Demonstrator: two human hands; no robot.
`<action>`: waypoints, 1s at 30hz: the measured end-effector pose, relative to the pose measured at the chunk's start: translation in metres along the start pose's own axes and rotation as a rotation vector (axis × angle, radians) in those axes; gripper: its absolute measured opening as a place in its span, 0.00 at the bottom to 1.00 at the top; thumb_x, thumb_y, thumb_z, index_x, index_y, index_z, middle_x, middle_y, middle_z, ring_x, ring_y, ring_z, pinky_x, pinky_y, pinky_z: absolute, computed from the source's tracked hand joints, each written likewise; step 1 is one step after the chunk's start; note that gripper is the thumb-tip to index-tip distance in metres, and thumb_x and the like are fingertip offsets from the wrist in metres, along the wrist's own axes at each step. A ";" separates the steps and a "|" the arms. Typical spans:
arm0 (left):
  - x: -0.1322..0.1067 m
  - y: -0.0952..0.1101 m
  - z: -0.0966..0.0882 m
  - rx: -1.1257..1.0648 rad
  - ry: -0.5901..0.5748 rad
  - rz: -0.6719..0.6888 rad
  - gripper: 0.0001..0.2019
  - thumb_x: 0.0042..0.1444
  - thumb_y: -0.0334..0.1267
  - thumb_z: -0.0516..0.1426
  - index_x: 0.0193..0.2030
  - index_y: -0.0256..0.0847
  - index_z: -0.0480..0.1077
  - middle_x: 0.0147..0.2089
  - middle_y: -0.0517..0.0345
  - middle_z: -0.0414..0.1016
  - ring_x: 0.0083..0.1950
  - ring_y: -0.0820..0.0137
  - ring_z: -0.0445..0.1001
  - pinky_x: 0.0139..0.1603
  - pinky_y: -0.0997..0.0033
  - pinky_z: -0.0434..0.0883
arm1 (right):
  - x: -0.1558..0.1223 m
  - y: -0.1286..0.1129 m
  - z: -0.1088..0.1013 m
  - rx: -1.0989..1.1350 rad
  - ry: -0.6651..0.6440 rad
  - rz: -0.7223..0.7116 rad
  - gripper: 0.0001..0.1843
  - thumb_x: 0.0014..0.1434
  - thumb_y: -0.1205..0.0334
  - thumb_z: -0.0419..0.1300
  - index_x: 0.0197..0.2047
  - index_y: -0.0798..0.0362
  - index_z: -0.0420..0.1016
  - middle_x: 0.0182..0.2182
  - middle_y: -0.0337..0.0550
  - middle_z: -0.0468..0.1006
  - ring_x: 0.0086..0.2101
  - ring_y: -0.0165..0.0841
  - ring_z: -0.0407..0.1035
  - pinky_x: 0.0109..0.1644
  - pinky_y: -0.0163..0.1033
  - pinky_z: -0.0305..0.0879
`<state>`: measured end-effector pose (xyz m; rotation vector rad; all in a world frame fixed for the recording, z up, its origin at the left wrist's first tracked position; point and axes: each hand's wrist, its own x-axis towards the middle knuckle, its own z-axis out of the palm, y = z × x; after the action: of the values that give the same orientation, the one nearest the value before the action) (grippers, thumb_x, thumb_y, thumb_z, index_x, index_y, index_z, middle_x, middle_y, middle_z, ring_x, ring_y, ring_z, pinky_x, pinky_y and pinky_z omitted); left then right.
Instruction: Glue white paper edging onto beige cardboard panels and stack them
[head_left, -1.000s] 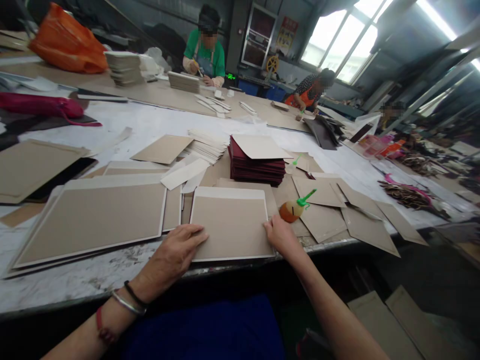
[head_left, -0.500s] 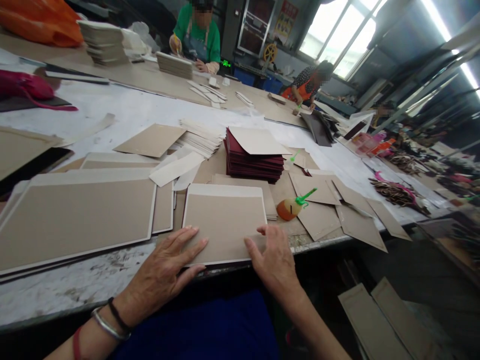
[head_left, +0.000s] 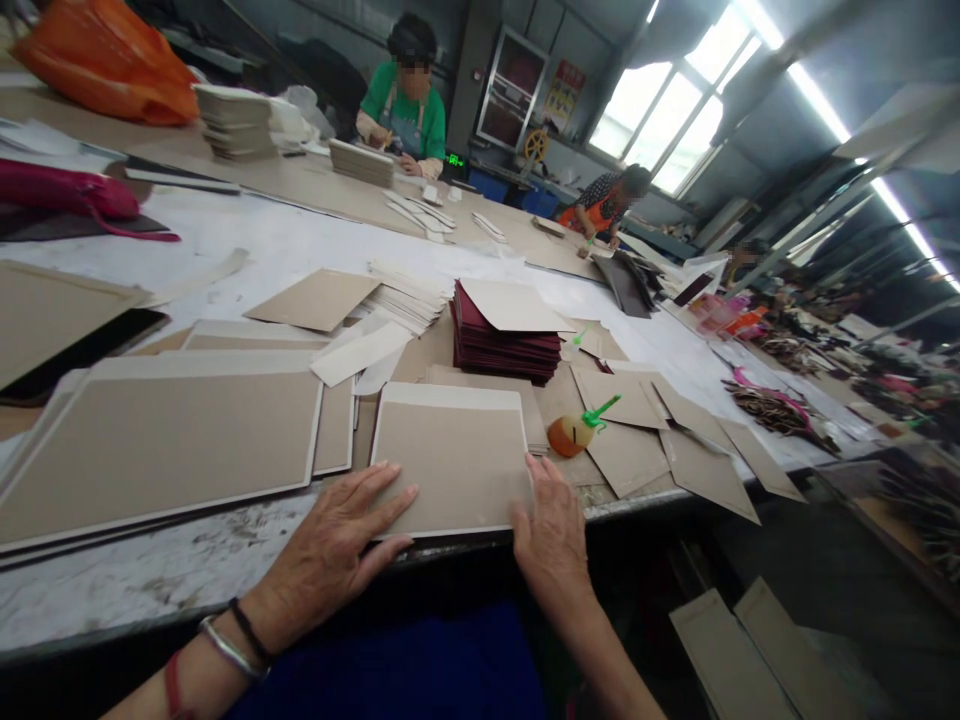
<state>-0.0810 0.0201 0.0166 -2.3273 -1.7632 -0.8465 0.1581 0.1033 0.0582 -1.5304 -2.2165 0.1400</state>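
A beige panel with pale borders [head_left: 454, 455] lies flat at the table's front edge. My left hand [head_left: 349, 525] rests on its lower left corner, fingers spread and flat, thumb along the front edge. At the panel's right edge is my right hand [head_left: 553, 525], fingers stretched out and slightly blurred, thumb near the lower right corner. Neither hand is closed round anything. Just beyond the right hand stands a squat bottle of amber liquid [head_left: 571, 437] with a green spout. Behind the panel rises a stack of dark red sheets [head_left: 504, 345] topped by a pale sheet [head_left: 517, 304].
Large bordered panels [head_left: 165, 440] are piled on the left. White strips [head_left: 409, 295] lie behind, and loose beige pieces [head_left: 626, 455] spread to the right, some overhanging the edge. A person in green [head_left: 405, 120] works across the table; another in orange [head_left: 604, 205] is farther right.
My right hand has slid from the panel's lower right area outward to its right edge. My left hand stays on the lower left corner. The camera view has shifted a little.
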 end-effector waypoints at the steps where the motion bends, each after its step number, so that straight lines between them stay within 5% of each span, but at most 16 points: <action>1: 0.000 0.000 0.000 -0.007 0.006 -0.008 0.21 0.56 0.45 0.53 0.56 0.47 0.64 0.59 0.48 0.64 0.59 0.57 0.61 0.57 0.54 0.64 | 0.001 0.007 -0.005 0.063 0.015 0.033 0.25 0.57 0.63 0.46 0.57 0.60 0.58 0.54 0.58 0.64 0.54 0.43 0.57 0.57 0.52 0.53; 7: 0.004 0.004 -0.008 -0.225 -0.011 -0.188 0.19 0.57 0.47 0.50 0.54 0.49 0.66 0.58 0.54 0.66 0.58 0.62 0.64 0.57 0.58 0.64 | 0.003 0.034 -0.026 0.309 -0.075 0.284 0.20 0.59 0.58 0.43 0.48 0.57 0.66 0.40 0.53 0.76 0.41 0.39 0.71 0.47 0.44 0.64; 16: 0.016 0.026 -0.025 -0.763 0.155 -1.039 0.28 0.50 0.53 0.51 0.51 0.35 0.68 0.55 0.49 0.69 0.59 0.60 0.64 0.63 0.56 0.55 | 0.016 0.047 -0.006 0.285 -0.293 0.114 0.21 0.58 0.58 0.43 0.42 0.57 0.73 0.41 0.52 0.77 0.42 0.38 0.70 0.48 0.41 0.63; 22: 0.027 0.035 -0.032 -0.949 0.109 -1.065 0.25 0.51 0.53 0.50 0.47 0.36 0.71 0.48 0.51 0.75 0.52 0.62 0.71 0.56 0.61 0.65 | 0.020 0.059 -0.003 0.264 -0.333 0.039 0.21 0.59 0.57 0.44 0.43 0.57 0.74 0.42 0.54 0.76 0.45 0.40 0.68 0.52 0.43 0.59; 30: 0.019 0.033 -0.024 -0.725 0.127 -1.025 0.25 0.48 0.53 0.53 0.46 0.38 0.72 0.55 0.51 0.69 0.59 0.59 0.63 0.64 0.53 0.51 | 0.018 0.056 -0.010 0.152 -0.334 -0.010 0.23 0.61 0.60 0.42 0.45 0.61 0.74 0.36 0.55 0.75 0.40 0.40 0.68 0.48 0.43 0.61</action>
<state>-0.0567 0.0161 0.0540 -1.3592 -2.9414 -1.9587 0.2054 0.1392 0.0544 -1.5010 -2.3990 0.5862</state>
